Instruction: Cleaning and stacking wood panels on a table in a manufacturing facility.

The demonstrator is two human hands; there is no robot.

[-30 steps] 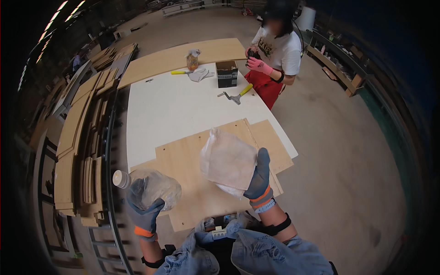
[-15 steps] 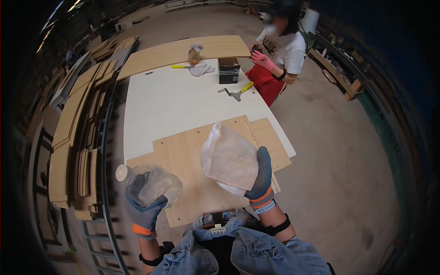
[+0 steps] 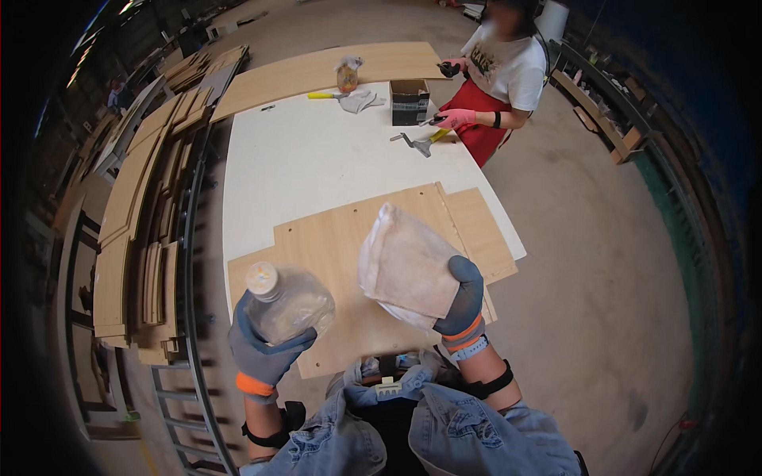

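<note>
My left hand (image 3: 266, 349), in a grey glove with an orange cuff, grips a clear plastic bottle (image 3: 298, 305) with a white cap, tilted with its cap toward the upper left. A folded whitish cloth (image 3: 409, 270) with brownish stains is held by my right hand (image 3: 463, 297), the thumb lying over its edge. Both are raised above light plywood panels (image 3: 341, 238) with small holes, which lie on a white board (image 3: 309, 174). Bottle and cloth are apart from each other.
Across the table a co-worker in pink gloves (image 3: 456, 119) stands beside a black box (image 3: 409, 103). A yellow-handled tool (image 3: 425, 144), a rag (image 3: 361, 101) and another bottle (image 3: 348, 77) lie or stand nearby. Stacked boards (image 3: 135, 230) and a metal ladder (image 3: 190, 397) line the left.
The bottle in my left hand has swung more upright and moved right, nearer the cloth. The co-worker's hands have parted, one reaching down to the yellow-handled tool by the box.
</note>
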